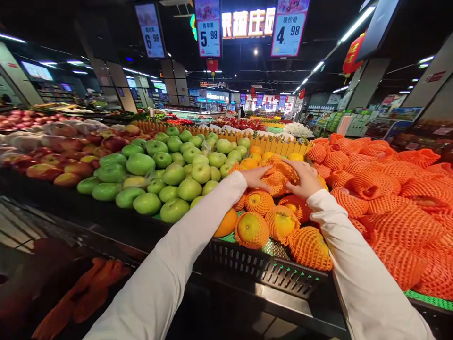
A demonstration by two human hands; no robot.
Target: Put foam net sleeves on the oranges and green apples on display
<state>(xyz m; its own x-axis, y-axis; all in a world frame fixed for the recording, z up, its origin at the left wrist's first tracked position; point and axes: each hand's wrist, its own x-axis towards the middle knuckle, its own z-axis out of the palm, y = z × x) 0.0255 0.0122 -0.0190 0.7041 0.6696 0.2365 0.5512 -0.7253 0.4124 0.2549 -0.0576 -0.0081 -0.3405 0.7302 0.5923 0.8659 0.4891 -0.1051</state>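
My left hand [257,178] and my right hand [301,178] are on either side of an orange in an orange foam net [276,180], above the back of the orange pile. The fingers of both hands curve around the net and touch it; how much fruit is inside is hard to see. Just below my hands sit several netted oranges [250,230] in a black slatted crate [244,259]. A bare orange [226,224] rests near the crate's left front, below my left forearm.
Green apples [173,174] are heaped to the left, with red apples [67,172] beyond them. On the right rises a large pile of fruit in orange foam nets [399,203]. A low yellow picket fence [272,145] runs behind. Price signs [208,40] hang overhead.
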